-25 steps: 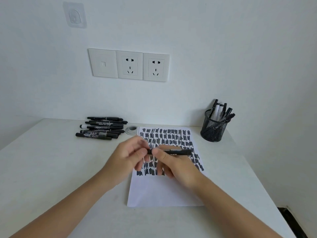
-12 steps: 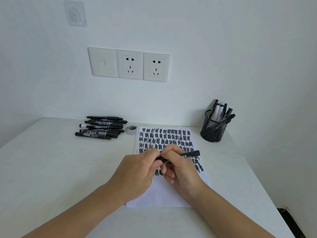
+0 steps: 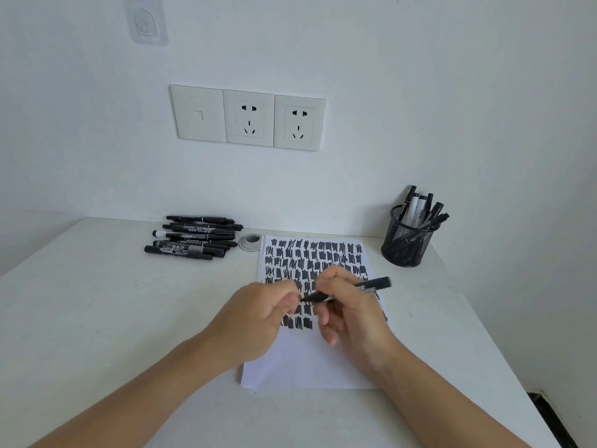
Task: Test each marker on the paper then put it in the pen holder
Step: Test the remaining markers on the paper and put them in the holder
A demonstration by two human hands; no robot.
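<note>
A white table [image 3: 97, 318] stands against a white wall with three white socket plates [image 3: 248, 118]. Well to the left of the grip and behind it lies a pile of black markers with printed labels [image 3: 193, 237]. The left hand [image 3: 258, 315], fingers curled, sits just left of the grip at the pen's front end; whether it holds anything cannot be told. The right hand [image 3: 352, 315] grasps a black felt marker [image 3: 376, 282] over the white paper sheet covered with black scribbles [image 3: 307, 360], its back end sticking out rightward. Behind and right stands a black wire-mesh pen holder [image 3: 403, 247] with several markers inside.
</note>
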